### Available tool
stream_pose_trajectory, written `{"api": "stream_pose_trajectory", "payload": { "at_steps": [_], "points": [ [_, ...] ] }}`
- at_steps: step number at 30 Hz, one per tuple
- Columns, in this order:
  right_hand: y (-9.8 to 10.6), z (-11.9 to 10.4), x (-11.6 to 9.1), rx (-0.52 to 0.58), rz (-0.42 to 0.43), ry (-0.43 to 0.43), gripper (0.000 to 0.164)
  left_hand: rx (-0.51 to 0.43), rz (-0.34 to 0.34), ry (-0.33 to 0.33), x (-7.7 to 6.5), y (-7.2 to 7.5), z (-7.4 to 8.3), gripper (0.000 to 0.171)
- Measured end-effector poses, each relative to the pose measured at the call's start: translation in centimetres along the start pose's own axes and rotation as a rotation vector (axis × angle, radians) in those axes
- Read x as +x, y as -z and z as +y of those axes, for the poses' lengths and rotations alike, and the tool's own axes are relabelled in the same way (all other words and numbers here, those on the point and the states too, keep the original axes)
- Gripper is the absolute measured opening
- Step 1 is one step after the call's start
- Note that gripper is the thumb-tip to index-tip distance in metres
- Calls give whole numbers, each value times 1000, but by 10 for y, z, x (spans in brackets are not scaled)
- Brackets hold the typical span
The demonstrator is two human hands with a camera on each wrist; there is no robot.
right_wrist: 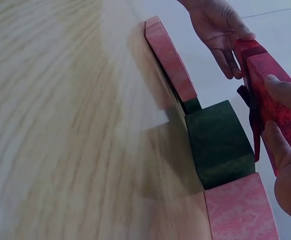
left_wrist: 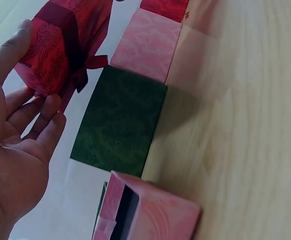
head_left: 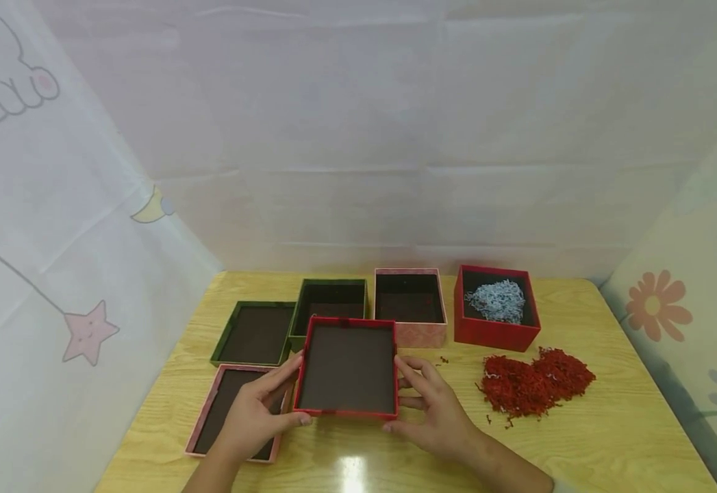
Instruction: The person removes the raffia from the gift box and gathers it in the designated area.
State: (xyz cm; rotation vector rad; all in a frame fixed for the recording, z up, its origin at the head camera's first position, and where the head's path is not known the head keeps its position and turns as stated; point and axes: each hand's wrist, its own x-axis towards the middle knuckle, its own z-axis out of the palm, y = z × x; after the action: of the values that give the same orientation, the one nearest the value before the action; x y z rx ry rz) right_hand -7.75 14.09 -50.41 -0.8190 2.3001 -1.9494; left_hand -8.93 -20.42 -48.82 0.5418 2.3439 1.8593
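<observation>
Both hands hold a red box lid [head_left: 349, 370], its dark inside facing up, above the table. My left hand [head_left: 253, 414] grips the left edge, thumb at the near corner. At the right edge, my right hand [head_left: 435, 411] pinches the lid between thumb and fingers. In the left wrist view a dark red ribbon [left_wrist: 75, 42] with a bow crosses the patterned outside of the lid. Behind the lid stand a green box [head_left: 297, 341] and a pink box [head_left: 421, 335], both open-topped. The lid hides part of each.
A red box [head_left: 494, 333] at the back right holds pale blue shredded paper [head_left: 498, 301]. In front of it lies a heap of red shredded paper [head_left: 533, 383]. On the left, a green lid [head_left: 261, 334] and a pink lid [head_left: 229, 407] lie inside-up on the wooden table [head_left: 629, 438].
</observation>
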Motion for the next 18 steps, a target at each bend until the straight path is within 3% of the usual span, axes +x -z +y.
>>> {"api": "stream_pose_trajectory", "payload": {
  "at_steps": [5,9,14,18],
  "points": [
    [-8,2,-2,16,-23,80,94,1,4,-40,-11,3,-4,87],
    [-13,3,-3,18,-37,79,94,16,20,-6,-18,5,-9,87],
    [-17,7,-4,23,-51,27,94,134,45,11,-22,5,-15,87],
    [-19,13,-4,23,-60,34,94,231,63,16,-24,4,-19,88]
  ]
}}
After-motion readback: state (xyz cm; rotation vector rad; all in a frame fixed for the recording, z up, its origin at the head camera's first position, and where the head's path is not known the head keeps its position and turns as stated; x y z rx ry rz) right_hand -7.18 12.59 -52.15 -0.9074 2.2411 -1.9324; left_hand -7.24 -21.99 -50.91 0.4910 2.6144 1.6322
